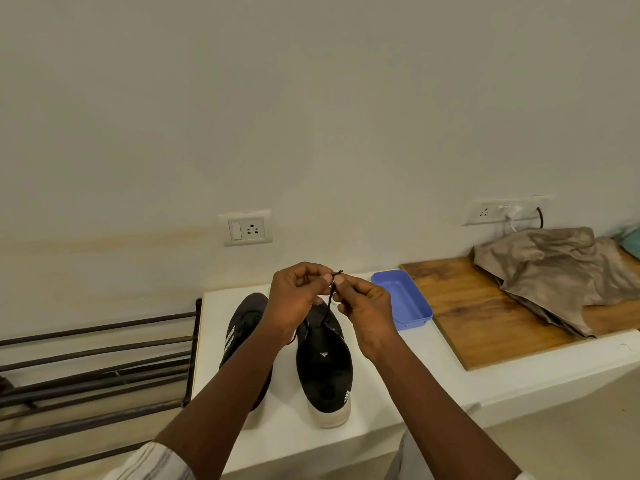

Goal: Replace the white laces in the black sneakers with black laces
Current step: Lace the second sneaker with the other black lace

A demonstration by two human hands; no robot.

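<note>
Two black sneakers with white soles stand side by side on a white table (381,403), heels toward me. The right sneaker (323,368) is in plain view; my left forearm crosses over the left sneaker (242,327). Above the right sneaker both hands meet: my left hand (294,299) and my right hand (367,306) pinch the end of a thin black lace (331,293) between fingertips. The lace runs down from the fingers to the right sneaker's front. No white lace shows.
An empty blue plastic tray (403,299) sits just right of my hands. Further right lie a wooden board (478,313) and a crumpled beige cloth (561,271). A dark metal rack (93,375) stands left of the table. Wall sockets are behind.
</note>
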